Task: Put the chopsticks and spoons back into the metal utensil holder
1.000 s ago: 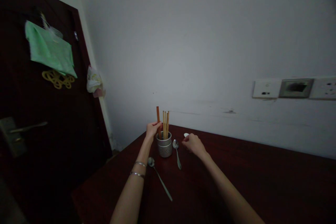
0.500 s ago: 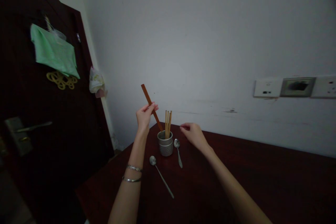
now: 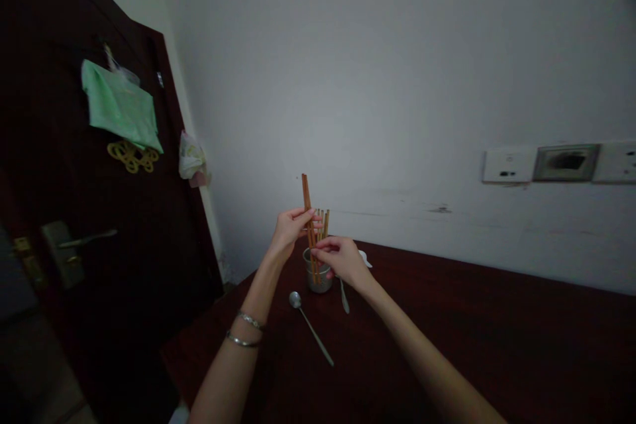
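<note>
My left hand (image 3: 291, 230) is closed around a pair of reddish-brown chopsticks (image 3: 305, 191), which stand nearly upright. Lower on the same chopsticks, the fingers of my right hand (image 3: 342, 258) pinch them. Their lower ends reach down in front of a grey metal cup (image 3: 318, 285), seemingly outside it. Several lighter wooden chopsticks (image 3: 326, 220) stand in that cup, partly covered by my hands. A long-handled spoon (image 3: 312, 330) lies on the table in front. Beside the cup is a second spoon (image 3: 344, 298), its bowl hidden by my right hand.
A small white object (image 3: 365, 258) shows behind my right hand on the dark red table (image 3: 422, 318). The wall (image 3: 397, 79) rises at the table's back edge, with sockets (image 3: 507, 165) at right. A dark door (image 3: 163, 225) with a green cloth (image 3: 122, 106) stands at left.
My left hand has moved right and lifted the brown chopsticks from the cup, turning them more upright. My right hand has moved left and now pinches them. The white object has come into sight.
</note>
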Demonstrator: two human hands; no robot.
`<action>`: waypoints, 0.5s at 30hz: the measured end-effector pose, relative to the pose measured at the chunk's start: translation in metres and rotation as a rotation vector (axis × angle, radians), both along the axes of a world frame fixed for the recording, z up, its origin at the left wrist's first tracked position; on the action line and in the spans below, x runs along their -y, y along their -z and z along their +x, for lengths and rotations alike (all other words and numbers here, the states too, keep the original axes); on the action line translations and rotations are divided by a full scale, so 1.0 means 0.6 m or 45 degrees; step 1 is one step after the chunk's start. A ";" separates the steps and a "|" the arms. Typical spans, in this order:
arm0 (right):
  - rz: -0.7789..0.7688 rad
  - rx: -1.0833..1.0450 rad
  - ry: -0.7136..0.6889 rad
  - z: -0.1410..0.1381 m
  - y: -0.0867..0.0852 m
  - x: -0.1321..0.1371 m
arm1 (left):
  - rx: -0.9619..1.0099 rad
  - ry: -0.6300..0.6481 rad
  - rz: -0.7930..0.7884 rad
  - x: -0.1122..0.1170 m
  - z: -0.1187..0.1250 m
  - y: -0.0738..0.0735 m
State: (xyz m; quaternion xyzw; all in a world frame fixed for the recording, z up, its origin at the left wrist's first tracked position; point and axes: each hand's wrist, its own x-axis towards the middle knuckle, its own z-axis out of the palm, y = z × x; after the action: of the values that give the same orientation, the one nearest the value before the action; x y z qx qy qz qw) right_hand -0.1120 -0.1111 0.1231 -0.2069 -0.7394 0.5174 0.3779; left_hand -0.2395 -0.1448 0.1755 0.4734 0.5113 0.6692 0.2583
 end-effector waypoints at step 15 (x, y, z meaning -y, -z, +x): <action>0.035 1.081 -0.583 -0.034 0.080 0.077 | -0.480 -0.383 -0.908 0.015 -0.280 0.196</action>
State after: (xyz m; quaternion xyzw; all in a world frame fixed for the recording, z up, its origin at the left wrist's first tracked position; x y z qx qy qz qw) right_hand -0.1326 -0.1572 0.0754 -0.2268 -0.8616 0.4472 -0.0783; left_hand -0.4076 -0.1539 0.0580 0.3887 0.8121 0.3826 0.2075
